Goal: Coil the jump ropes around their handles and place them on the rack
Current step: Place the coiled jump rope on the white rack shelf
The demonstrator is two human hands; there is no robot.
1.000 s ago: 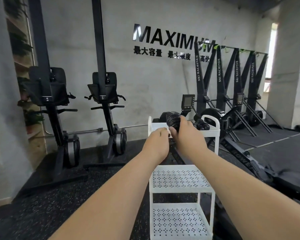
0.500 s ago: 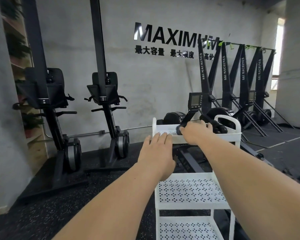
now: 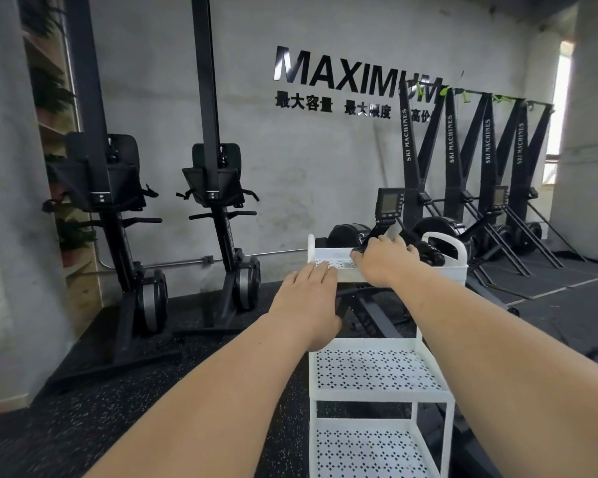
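A white three-tier rack (image 3: 328,252) stands in front of me. My right hand (image 3: 384,261) reaches into its top tray, fingers curled down over a black coiled jump rope (image 3: 359,250) that shows only at my fingertips. Another black coiled jump rope (image 3: 429,254) lies at the right end of the same tray, beside the tray's handle. My left hand (image 3: 308,300) is flat with straight fingers, its fingertips touching the front rim of the top tray and holding nothing.
The rack's middle shelf (image 3: 377,369) and bottom shelf (image 3: 363,450) are perforated. Two black upright machines (image 3: 218,188) stand left against the grey wall. Ski machines (image 3: 484,174) line the right. A rower frame lies on the floor behind the rack.
My right hand carried the coiled rope down into the top tray. My left hand let go of it, opened flat and dropped to the tray's front rim. The view shifted left.
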